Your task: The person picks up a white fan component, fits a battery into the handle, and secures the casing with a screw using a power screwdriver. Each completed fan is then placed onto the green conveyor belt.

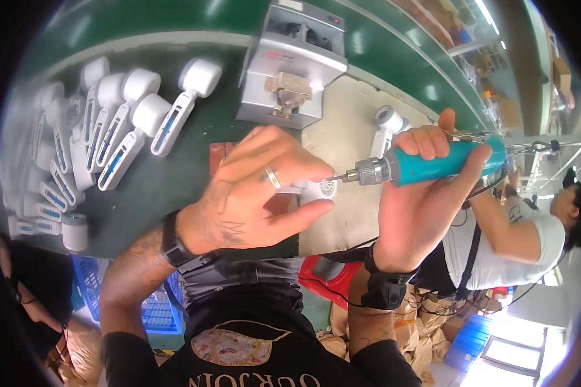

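My right hand (426,174) is closed around a teal electric screwdriver (442,161), held nearly level with its bit pointing left. My left hand (245,187), with a ring on one finger, grips a small white handheld fan (319,190). Its round grille shows between my thumb and index finger, while most of its handle is hidden behind the hand. The screwdriver's bit reaches the fan beside my left fingertips. Whether it sits in a screw cannot be made out. Under the left hand lies a reddish-brown block (219,155), partly covered.
A grey metal machine (284,71) stands behind my hands. Several white handheld fans (126,142) lie on the green table at left; another fan (384,126) lies behind the screwdriver. Beige board (348,232) covers the table's right part. A co-worker (503,245) is at far right.
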A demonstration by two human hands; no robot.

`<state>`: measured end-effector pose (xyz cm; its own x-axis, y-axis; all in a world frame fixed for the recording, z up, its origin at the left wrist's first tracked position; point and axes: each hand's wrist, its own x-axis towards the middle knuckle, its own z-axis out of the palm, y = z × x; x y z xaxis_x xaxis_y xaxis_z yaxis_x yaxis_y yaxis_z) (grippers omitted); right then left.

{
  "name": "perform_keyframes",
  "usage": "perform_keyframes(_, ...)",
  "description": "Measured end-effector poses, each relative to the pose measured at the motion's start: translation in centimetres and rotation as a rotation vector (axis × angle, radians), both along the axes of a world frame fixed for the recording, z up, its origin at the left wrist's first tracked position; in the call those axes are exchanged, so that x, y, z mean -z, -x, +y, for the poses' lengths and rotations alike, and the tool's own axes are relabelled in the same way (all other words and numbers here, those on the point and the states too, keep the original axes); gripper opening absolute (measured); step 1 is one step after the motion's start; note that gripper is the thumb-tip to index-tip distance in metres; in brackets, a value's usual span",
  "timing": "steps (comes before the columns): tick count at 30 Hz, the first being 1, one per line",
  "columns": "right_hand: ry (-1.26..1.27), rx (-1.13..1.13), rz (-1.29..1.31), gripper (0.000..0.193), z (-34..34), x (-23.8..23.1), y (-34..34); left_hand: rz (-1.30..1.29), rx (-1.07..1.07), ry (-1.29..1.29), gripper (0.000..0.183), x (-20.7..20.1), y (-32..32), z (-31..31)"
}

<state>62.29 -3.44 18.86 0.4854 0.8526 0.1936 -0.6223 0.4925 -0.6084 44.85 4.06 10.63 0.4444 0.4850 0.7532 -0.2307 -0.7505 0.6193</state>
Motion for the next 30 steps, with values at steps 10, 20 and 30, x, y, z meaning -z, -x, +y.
perform_keyframes(10, 0.043, -0.087, -0.065, 0.053, 1.1, 1.1, 2.1, -0.092, -0.196, -0.005, 0.029, 1.3, 0.5, -0.2)
perform_keyframes(20, 0.121, -0.019, -0.089, 0.057, 1.0, 1.4, 2.5, -0.097, -0.096, 0.057, 0.023, 1.2, 0.9, 0.1)
perform_keyframes(30, 0.104, -0.031, -0.086, 0.056, 0.7, 1.7, 2.2, -0.008, 0.09, 0.202, 0.019, 1.1, 1.7, 0.2)
